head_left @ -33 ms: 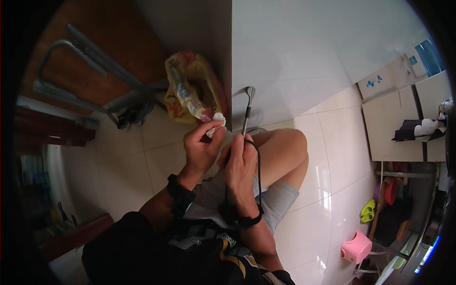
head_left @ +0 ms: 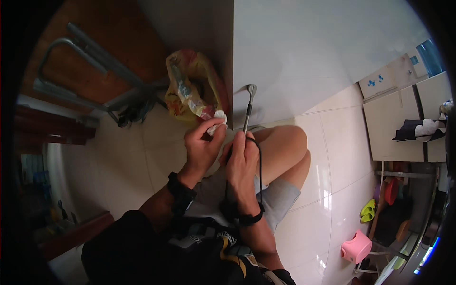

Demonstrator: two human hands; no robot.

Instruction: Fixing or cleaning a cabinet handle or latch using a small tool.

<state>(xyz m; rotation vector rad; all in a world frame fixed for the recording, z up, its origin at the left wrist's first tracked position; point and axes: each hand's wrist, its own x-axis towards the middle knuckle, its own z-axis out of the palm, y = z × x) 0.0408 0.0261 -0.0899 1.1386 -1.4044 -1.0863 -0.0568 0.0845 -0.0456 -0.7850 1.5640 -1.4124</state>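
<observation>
My left hand [head_left: 202, 147] is closed on a crumpled white tissue [head_left: 218, 122], held just in front of a yellow and pink plastic bag [head_left: 180, 85]. My right hand [head_left: 241, 164] grips a slim metal tool [head_left: 247, 118] with a black band and a small flattened head pointing upward. A black cord [head_left: 260, 183] loops from around that hand down beside the wrist. Both hands are over my bent legs [head_left: 280, 152]. The tool's lower end is hidden in my fingers.
A pale wall panel [head_left: 308, 42] rises ahead. A folded metal frame on brown board [head_left: 80, 57] leans at left, near dark shoes [head_left: 130, 114]. At right are a cabinet [head_left: 394, 109], green slippers [head_left: 368, 211] and a pink stool [head_left: 356, 247] on the tiled floor [head_left: 308, 223].
</observation>
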